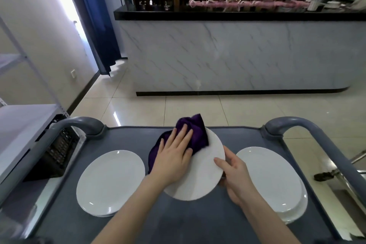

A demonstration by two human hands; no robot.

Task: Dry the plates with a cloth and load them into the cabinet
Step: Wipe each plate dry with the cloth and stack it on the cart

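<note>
Left hand [174, 156]: fingers straight and spread, palm pressing a crumpled purple cloth [195, 130] onto the far-left part of a round white ceramic plate [198, 180]. Right hand [235, 176]: grips that plate's right rim, thumb on top, fingers curled underneath. The plate is at the middle of the grey plastic cart top [178, 220], between the left stack of white plates [111, 182] and the right stack of white plates [271, 180]. Cannot tell whether it touches the cart.

Grey cart [188, 222], left plates [111, 182], right plates [273, 182]
</note>
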